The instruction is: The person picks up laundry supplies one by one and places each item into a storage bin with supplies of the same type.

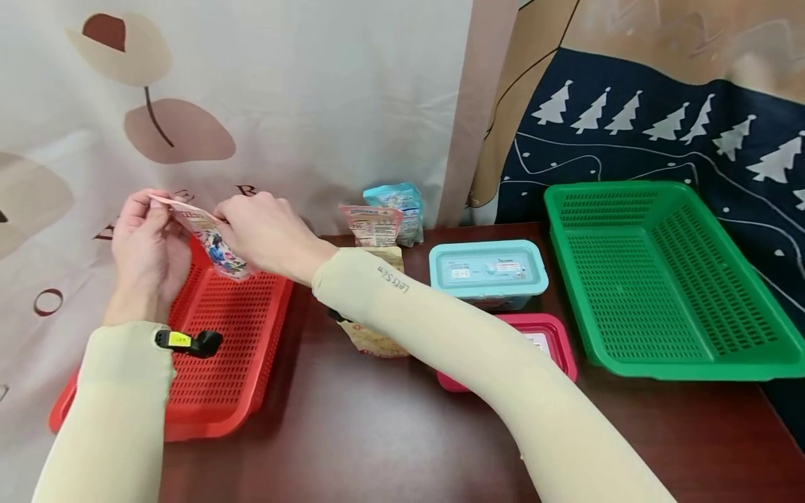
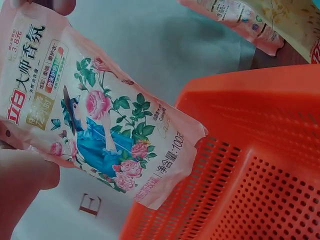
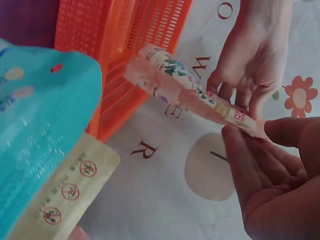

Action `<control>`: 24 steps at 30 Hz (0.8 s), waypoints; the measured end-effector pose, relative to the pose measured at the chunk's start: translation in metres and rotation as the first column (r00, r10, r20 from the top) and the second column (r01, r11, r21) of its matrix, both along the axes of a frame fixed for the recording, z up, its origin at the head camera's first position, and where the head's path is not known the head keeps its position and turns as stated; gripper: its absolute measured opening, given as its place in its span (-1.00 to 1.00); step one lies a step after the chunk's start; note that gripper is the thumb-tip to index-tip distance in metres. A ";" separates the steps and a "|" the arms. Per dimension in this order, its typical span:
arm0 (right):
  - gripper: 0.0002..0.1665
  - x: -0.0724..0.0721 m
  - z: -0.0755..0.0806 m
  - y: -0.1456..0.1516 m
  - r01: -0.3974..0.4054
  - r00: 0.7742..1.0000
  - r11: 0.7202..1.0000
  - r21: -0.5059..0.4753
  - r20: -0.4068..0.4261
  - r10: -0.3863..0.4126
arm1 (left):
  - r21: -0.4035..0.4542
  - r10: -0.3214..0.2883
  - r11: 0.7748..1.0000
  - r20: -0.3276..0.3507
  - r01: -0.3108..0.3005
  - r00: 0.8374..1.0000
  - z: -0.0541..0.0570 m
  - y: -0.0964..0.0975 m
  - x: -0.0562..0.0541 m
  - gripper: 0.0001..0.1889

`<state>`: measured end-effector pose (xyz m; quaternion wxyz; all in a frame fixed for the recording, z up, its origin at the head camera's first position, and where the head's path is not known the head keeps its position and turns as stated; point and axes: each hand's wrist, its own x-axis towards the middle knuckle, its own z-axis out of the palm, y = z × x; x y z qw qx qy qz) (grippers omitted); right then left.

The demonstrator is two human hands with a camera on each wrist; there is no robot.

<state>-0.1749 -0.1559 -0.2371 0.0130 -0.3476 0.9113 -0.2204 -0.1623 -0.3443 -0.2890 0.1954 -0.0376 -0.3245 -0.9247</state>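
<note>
Both hands hold a pink pouch of liquid laundry detergent (image 1: 216,241) (image 2: 115,115) (image 3: 185,95), printed with roses and a figure in blue, over the red basket (image 1: 264,328). My left hand (image 1: 151,244) pinches one edge at the pouch's top end; its thumb shows at the lower left of the left wrist view. My right hand (image 1: 270,230) pinches the opposite top edge between thumb and fingers (image 3: 245,165). The pouch's lower end hangs tilted toward the basket. Part of the left hand's grip is hidden behind the pouch.
Mid-table stand a blue pouch (image 1: 405,209), another pink pouch (image 1: 374,223) and a tan packet (image 1: 371,342), partly behind the right forearm. Beside them are a light blue lidded box (image 1: 487,269) and a magenta lidded box (image 1: 556,335). A green basket (image 1: 679,367) stands at the right.
</note>
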 end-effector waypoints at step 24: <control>-0.66 0.133 -0.131 0.055 0.218 0.800 0.871 -0.441 0.592 0.100 | 0.066 -0.055 0.997 0.087 0.049 0.995 -0.020 -0.020 -0.005 -0.89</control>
